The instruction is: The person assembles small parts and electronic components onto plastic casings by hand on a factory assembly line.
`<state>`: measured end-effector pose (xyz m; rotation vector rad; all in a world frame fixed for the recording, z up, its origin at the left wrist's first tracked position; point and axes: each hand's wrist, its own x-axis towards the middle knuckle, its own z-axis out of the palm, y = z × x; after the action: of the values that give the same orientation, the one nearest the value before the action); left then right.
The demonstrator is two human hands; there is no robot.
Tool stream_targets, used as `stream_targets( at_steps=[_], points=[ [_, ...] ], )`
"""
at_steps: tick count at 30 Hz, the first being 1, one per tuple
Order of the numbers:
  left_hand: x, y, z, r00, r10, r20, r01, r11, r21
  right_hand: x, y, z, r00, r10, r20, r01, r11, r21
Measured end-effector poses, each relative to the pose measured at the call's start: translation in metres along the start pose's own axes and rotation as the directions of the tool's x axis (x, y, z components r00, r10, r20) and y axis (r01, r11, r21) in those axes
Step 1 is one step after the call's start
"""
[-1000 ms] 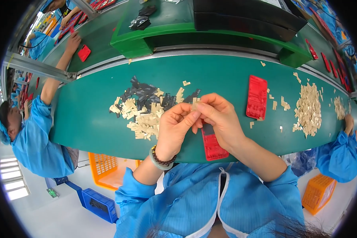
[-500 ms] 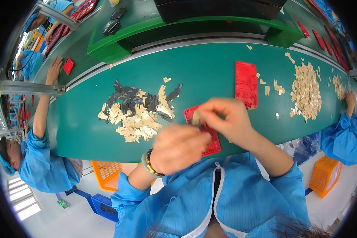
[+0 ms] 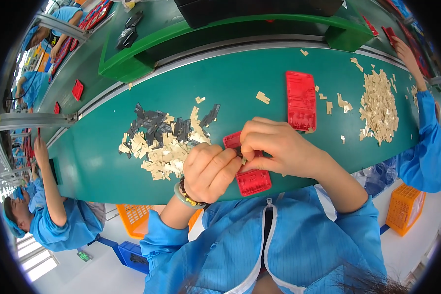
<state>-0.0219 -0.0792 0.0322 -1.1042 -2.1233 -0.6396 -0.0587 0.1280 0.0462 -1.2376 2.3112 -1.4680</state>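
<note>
Over the red case (image 3: 254, 184), long axis slanting far-left to near-right, right hand (image 3: 279, 147) fingers pinch a beige piece (image 3: 244, 160); left hand (image 3: 208, 169) fingers' grip cannot be determined.

A red casing (image 3: 254, 183) lies slantwise, partly hidden.

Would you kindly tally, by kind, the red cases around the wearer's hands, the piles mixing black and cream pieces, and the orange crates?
Red cases: 2, one partly hidden
Mixed black-and-cream piles: 1
Orange crates: 2
Total: 5
</note>
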Motion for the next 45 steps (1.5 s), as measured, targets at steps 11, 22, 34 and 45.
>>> stream_targets(
  at_steps=[11,22,34,45],
  points=[
    [0.012,0.005,-0.016,1.0,0.03,-0.003,-0.03,0.998,0.059,0.006,-0.014,-0.004,0.993,-0.101,-0.065,0.095,0.992,-0.084],
    [0.018,-0.007,-0.005,0.884,-0.348,0.312,0.416,0.89,-0.186,-0.009,-0.018,0.021,0.956,-0.041,-0.292,-0.153,0.776,-0.612],
    [-0.027,0.051,0.013,0.809,-0.469,0.354,0.487,0.872,0.043,-0.003,0.019,0.025,0.76,0.645,-0.086,-0.56,0.716,0.416],
    [-0.035,0.055,0.024,0.81,-0.46,0.363,0.446,0.886,0.126,0.004,0.02,0.034,0.699,0.707,-0.111,-0.643,0.689,0.335]
  ],
)
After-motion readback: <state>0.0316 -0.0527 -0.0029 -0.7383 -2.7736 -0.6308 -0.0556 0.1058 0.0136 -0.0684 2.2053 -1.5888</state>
